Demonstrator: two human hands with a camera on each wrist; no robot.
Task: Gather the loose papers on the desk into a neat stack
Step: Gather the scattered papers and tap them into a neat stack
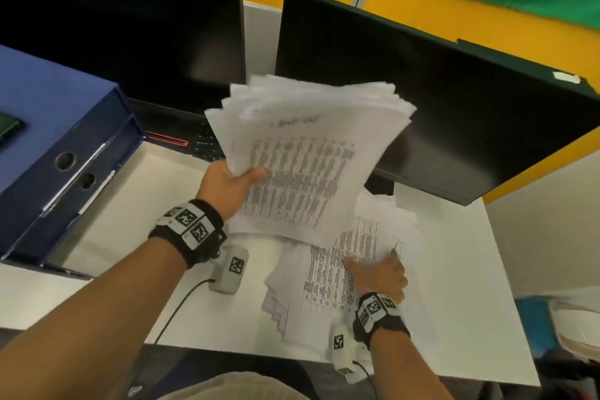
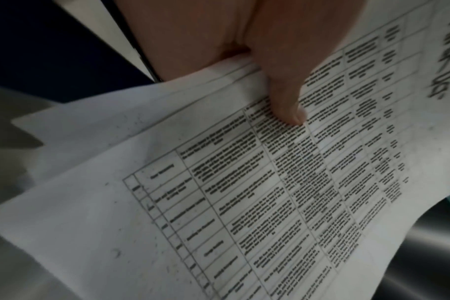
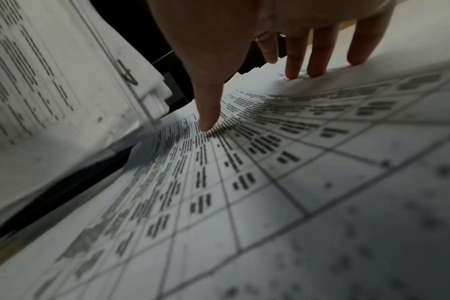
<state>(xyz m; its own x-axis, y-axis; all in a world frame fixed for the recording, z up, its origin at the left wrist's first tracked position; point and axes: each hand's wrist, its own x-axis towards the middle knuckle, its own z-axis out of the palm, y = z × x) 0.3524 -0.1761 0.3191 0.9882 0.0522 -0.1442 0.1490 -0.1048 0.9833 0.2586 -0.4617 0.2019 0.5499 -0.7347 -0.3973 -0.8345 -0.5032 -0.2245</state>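
Observation:
My left hand (image 1: 232,183) grips a thick, fanned bundle of printed papers (image 1: 311,153) raised above the desk, thumb on the top sheet (image 2: 290,105). The bundle (image 2: 244,192) shows tables of text and some handwriting. Below it, more loose printed sheets (image 1: 328,279) lie spread on the white desk (image 1: 461,286). My right hand (image 1: 380,273) rests on these sheets with straight fingers (image 3: 319,60) and the thumb tip touching the top page (image 3: 270,162). The raised bundle (image 3: 51,91) hangs at the left of the right wrist view.
Two dark monitors (image 1: 146,26) (image 1: 438,114) stand behind the papers. A blue box file (image 1: 58,146) sits at the left, a keyboard (image 1: 201,140) beyond it. A yellow partition (image 1: 454,10) backs the desk. A blue bin (image 1: 532,328) stands at the right.

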